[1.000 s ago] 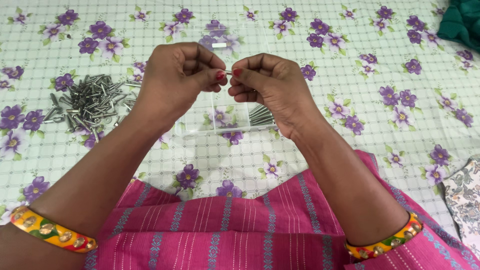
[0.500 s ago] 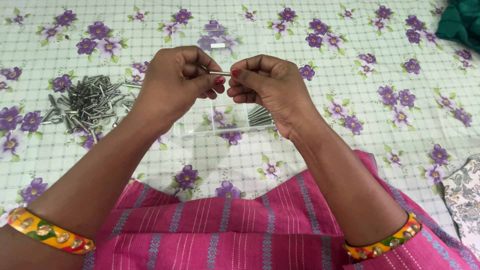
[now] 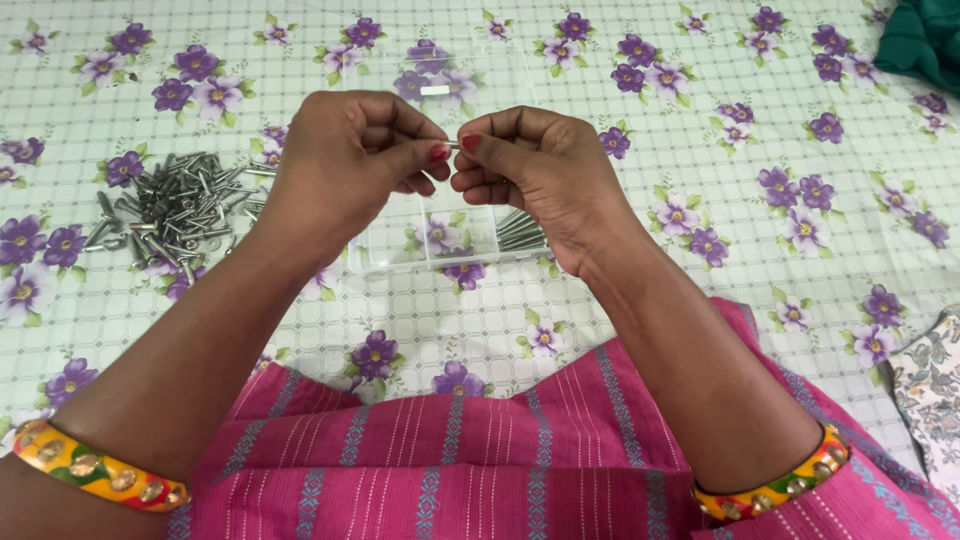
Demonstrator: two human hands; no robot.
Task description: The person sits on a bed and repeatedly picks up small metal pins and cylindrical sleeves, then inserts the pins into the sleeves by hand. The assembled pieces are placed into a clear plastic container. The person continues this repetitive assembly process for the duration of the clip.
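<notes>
My left hand (image 3: 345, 160) and my right hand (image 3: 530, 170) meet above a clear plastic compartment box (image 3: 400, 250). Between their thumbs and forefingers they pinch one small metal bolt (image 3: 455, 146), of which only a short silver stretch shows. The box lies on the flowered sheet below my hands, and several bolts (image 3: 522, 232) lie in its right compartment. A loose pile of metal bolts and nuts (image 3: 175, 208) sits on the sheet to the left of my left hand.
A white bedsheet with purple flowers (image 3: 700, 110) covers the whole surface. Pink striped cloth (image 3: 450, 460) lies over my lap at the bottom. Dark green fabric (image 3: 925, 40) sits at the top right corner, patterned cloth (image 3: 930, 380) at the right edge.
The hands stayed together over the box. The visible stretch of bolt between the fingers grew half a second ago and is short again now; the fingers shifted slightly around it.
</notes>
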